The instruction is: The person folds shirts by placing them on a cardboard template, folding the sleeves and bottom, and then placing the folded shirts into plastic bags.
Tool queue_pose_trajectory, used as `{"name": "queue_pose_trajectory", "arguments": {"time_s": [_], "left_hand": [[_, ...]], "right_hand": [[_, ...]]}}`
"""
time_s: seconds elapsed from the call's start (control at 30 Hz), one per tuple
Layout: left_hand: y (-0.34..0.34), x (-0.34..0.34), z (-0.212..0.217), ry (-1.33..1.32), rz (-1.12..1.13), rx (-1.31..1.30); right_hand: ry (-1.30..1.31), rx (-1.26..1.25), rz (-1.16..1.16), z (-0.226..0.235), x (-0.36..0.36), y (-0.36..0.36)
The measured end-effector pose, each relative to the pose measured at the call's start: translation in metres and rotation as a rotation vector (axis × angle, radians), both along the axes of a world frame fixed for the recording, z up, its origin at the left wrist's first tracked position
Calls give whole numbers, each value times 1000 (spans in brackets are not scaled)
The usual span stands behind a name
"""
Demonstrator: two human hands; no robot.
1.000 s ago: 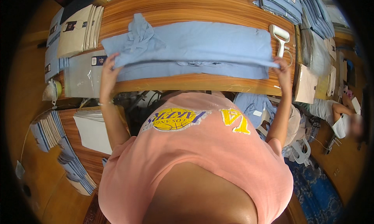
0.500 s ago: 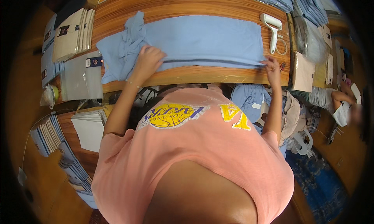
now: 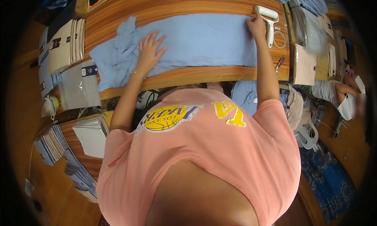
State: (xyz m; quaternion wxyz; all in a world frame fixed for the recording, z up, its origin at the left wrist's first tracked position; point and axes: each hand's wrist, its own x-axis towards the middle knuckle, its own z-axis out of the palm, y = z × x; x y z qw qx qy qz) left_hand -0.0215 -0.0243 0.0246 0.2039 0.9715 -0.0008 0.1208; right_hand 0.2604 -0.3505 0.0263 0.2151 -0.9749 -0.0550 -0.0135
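A light blue garment (image 3: 200,39) lies folded in a long flat strip across the wooden table, with its left end bunched and wrinkled. My left hand (image 3: 149,51) rests open on the cloth near the bunched part, fingers spread. At the far right corner of the garment is my right hand (image 3: 257,28), its fingers bent and closed at the cloth's edge. Part of that grip is hidden by the hand itself. Right beside those fingers lies a white lint roller (image 3: 270,23), which the hand does not appear to hold.
Bagged beige garments (image 3: 64,45) and a clear plastic bag with a dark tag (image 3: 80,86) sit at the left. Small snips (image 3: 280,63) lie near the right edge. Packed blue clothes (image 3: 310,4) are stacked at the far right. Another person (image 3: 341,96) is at the right.
My right hand has gone from the near right corner to the far right corner of the garment. My left hand has flattened and spread on the cloth. The near edge now lies smoother.
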Motion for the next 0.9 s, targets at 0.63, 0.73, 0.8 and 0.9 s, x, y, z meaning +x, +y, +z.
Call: {"name": "queue_pose_trajectory", "arguments": {"time_s": [0.63, 0.73, 0.8, 0.9], "left_hand": [[8, -19, -7, 2, -189, -62], [1, -37, 19, 163, -304, -104], [-4, -42, 35, 167, -273, -110], [9, -56, 51, -75, -87, -131]], "right_hand": [[-152, -123, 615, 4, -131, -66], [-148, -46, 725, 19, -146, -83], [-184, 43, 687, 34, -151, -59], [-123, 259, 817, 52, -137, 26]]}}
